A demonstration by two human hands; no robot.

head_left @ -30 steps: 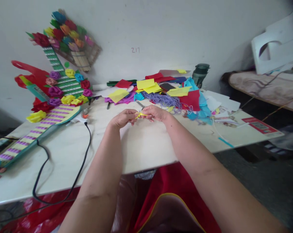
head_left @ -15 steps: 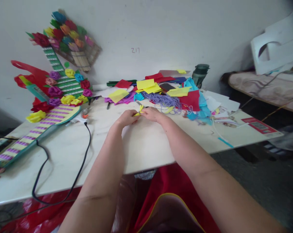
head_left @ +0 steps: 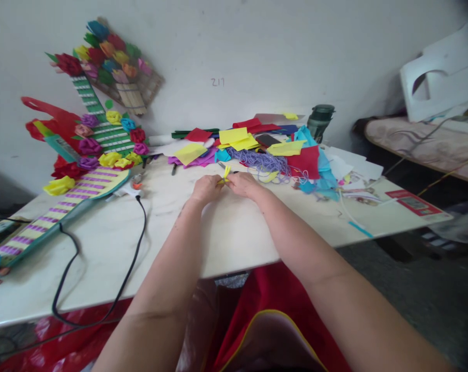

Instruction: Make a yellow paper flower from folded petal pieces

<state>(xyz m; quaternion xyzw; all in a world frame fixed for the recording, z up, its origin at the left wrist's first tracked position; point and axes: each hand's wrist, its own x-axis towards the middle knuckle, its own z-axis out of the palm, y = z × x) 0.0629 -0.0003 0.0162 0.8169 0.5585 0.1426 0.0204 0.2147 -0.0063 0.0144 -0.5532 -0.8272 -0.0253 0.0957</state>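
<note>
Over the middle of the white table, my left hand (head_left: 207, 188) and my right hand (head_left: 244, 184) meet with fingers pinched together. Between them is a small yellow paper piece (head_left: 226, 171), gathered at its middle, with narrow ends sticking up. Both hands grip it low down, so its lower part is mostly hidden by fingers. Just behind the hands lies a tangle of purple yarn (head_left: 259, 160). Yellow paper sheets (head_left: 234, 136) and a red sheet (head_left: 304, 161) rest around the yarn. A dark, thin tool tip (head_left: 221, 165) shows behind the yellow piece, partly covered.
On the left stands a striped high-heel-shaped craft (head_left: 90, 188) trimmed with paper flowers. A white glue gun (head_left: 127, 190) lies beside it, its black cord (head_left: 137, 243) looping over the table edge. A dark green bottle (head_left: 321, 121) stands at the back right, near blue paper (head_left: 325, 173).
The yellow paper piece now points more upright between my fingers. My left hand has turned slightly, and both hands stay close together on the piece.
</note>
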